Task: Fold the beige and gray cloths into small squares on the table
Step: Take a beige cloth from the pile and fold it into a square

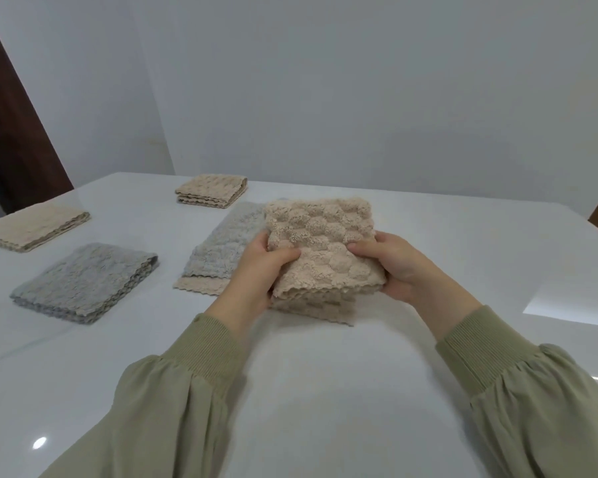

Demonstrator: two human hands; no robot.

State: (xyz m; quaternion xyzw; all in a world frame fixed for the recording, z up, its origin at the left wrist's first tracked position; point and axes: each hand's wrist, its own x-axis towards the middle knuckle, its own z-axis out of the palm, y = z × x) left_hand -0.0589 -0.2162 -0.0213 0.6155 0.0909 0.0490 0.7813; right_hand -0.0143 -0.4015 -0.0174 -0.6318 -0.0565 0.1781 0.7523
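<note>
Both hands, left hand (266,267) and right hand (390,267), pinch the sides of a folded beige waffle-textured cloth (320,250) at frame centre, above the white table (325,391). It looks like the final squaring step; next, setting it down beside the 3 folded cloths at left.

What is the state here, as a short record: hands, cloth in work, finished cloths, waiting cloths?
left hand: grips the held beige cloth at its left edge
right hand: grips its right edge
cloth state: folded in layers, roughly square
finished: folded gray cloth, left folded beige cloth, far folded beige cloth
waiting: flat gray cloth on bottom beige cloth, behind the hands
surface: white table
</note>
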